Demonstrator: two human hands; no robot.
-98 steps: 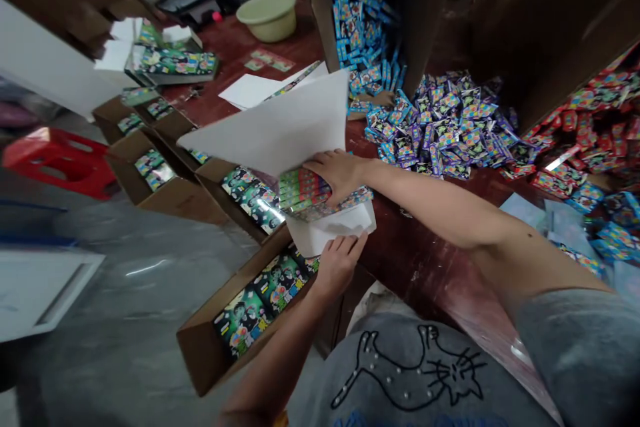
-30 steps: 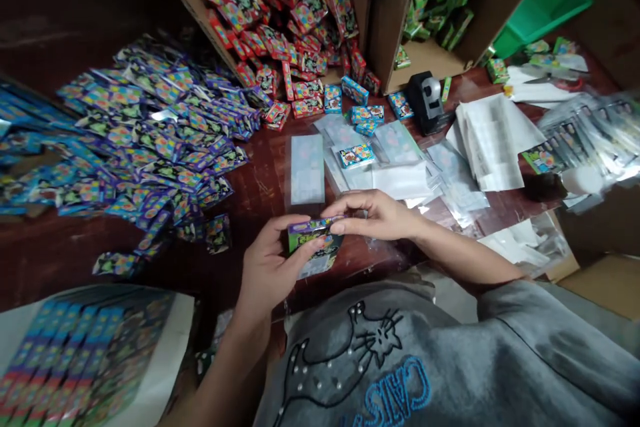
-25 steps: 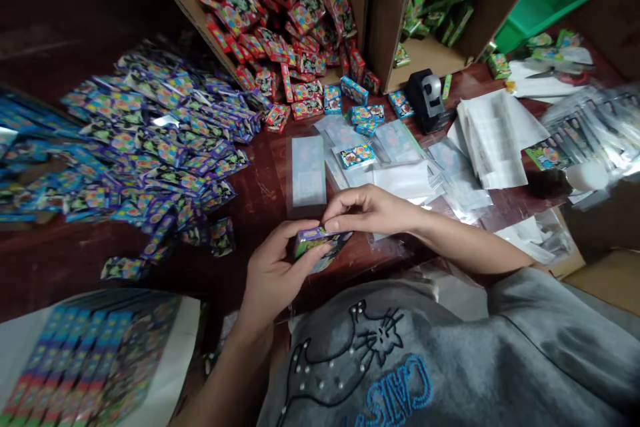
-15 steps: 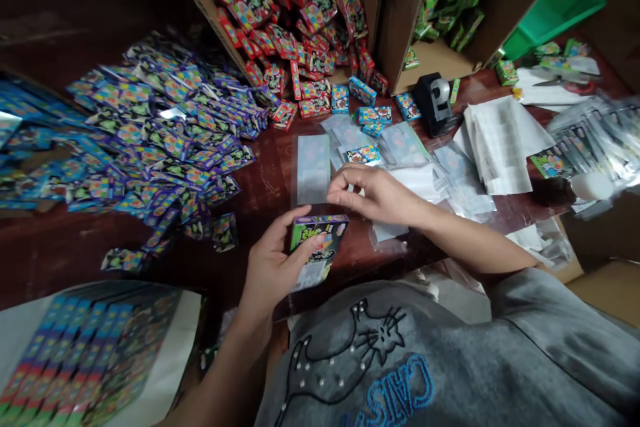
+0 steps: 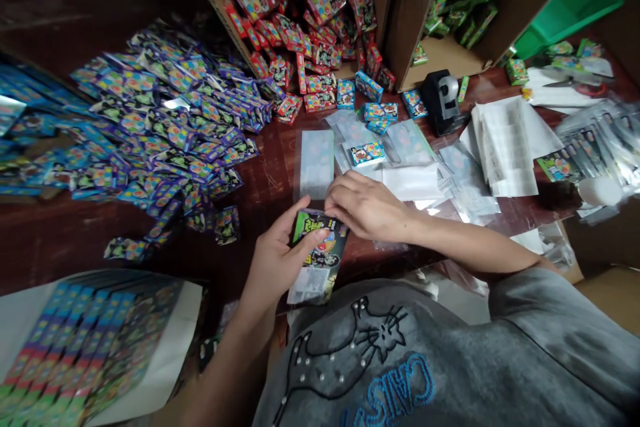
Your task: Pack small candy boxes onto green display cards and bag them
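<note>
Low in front of my chest, my left hand grips a flat black and green printed packet, thumb across its face and fingers behind. A clear plastic sleeve with a white label shows at the packet's lower end. My right hand bends its closed fingers over the packet's top right edge; its fingertips are partly hidden, and they appear to pinch that edge. Just beyond my right hand lie a small blue candy box and several clear plastic sleeves on the dark red table.
Purple boxes form a large pile at left. Open cartons hold red boxes and green boxes. A black tape dispenser, paper sheets and a white-capped bottle stand right. Stacked packs fill a lower-left box.
My right hand has come down onto the packet's top edge from just above it. My left hand has tilted the packet, so its printed face shows more and its purple top edge less.
</note>
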